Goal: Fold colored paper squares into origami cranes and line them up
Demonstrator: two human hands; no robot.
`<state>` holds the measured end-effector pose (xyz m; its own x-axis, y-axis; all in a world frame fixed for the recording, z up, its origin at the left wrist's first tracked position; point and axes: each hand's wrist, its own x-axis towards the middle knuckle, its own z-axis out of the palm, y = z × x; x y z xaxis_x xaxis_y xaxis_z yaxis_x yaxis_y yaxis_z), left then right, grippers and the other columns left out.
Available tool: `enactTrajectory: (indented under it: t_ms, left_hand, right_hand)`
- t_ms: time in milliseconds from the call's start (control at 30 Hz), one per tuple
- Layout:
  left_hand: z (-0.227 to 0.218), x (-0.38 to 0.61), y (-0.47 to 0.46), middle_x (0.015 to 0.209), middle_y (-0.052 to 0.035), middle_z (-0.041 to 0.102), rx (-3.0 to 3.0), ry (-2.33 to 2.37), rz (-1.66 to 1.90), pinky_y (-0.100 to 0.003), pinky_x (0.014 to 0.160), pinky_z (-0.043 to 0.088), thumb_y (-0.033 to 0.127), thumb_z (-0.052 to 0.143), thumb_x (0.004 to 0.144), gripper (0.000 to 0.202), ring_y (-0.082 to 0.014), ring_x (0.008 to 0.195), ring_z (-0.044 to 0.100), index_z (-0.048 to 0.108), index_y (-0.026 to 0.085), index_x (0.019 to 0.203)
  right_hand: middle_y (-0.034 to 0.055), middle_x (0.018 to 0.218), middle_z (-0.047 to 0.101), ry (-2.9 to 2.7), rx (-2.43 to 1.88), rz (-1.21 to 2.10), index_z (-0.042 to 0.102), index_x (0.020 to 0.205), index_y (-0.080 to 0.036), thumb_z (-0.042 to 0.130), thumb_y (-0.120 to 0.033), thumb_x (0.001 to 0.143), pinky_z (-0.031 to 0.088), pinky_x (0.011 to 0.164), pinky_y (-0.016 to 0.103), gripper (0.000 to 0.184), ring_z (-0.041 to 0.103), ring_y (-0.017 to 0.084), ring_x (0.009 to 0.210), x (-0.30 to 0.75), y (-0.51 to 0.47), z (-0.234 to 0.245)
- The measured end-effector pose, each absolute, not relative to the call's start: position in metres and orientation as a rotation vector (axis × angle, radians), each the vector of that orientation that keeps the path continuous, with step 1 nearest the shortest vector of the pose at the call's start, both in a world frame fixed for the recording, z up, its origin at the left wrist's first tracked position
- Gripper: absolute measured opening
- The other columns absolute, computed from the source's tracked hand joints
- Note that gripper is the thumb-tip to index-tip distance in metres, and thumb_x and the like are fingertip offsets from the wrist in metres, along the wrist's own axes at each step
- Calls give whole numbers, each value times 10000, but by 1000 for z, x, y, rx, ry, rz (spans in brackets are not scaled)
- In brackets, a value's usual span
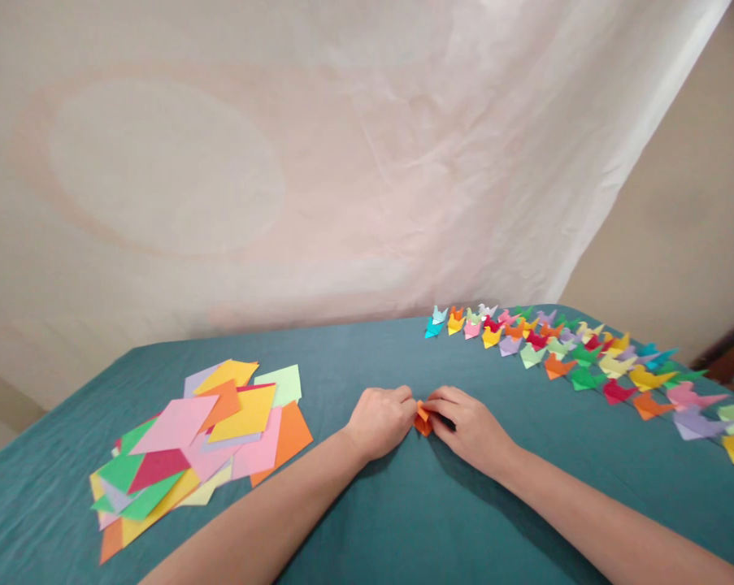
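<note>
Between my two hands, at the middle of the table, is a small folded piece of orange paper [423, 421]. My left hand [382, 420] grips its left side, fingers curled in and partly hidden behind the knuckles. On the other side my right hand [469, 426] pinches the paper between thumb and fingers. The paper's folded shape is only partly visible, since fingertips cover its edges. To the left lies a loose pile of coloured paper squares [177, 443]. Rows of folded paper birds [586, 357] in many colours stand to the right.
A dark teal cloth [367, 520] covers the table. Behind its far edge hangs a pale, wrinkled sheet [342, 162]. The paper birds run from the far edge down to the right side, and a plain wall [677, 203] shows beyond.
</note>
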<state>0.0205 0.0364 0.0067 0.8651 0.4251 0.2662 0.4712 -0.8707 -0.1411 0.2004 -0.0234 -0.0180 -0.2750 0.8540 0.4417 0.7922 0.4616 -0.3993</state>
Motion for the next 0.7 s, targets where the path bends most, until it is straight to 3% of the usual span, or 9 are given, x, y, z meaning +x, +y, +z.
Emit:
enactTrajectory:
  t_ms: [433,700]
  left_hand:
    - [10,19,36,762,-12,566,-2818,-650,-224,-226,504,403,223,454,891,170,-138,612,559,589,171,801]
    - [13,8,42,940,-28,574,-3081,-683,-424,-246,755,440,212,422,900,244,-150,863,546,620,232,1042]
  right_hand:
    - [39,912,619,-2149,-1360,102,657,962,-207,518,-135,833,462,772,299,203,555,166,829,201,-24,-18]
    - [40,915,616,-2209,-1366,17,646,1000,-212,491,-95,818,440,774,302,266,541,166,842,198,-27,-14]
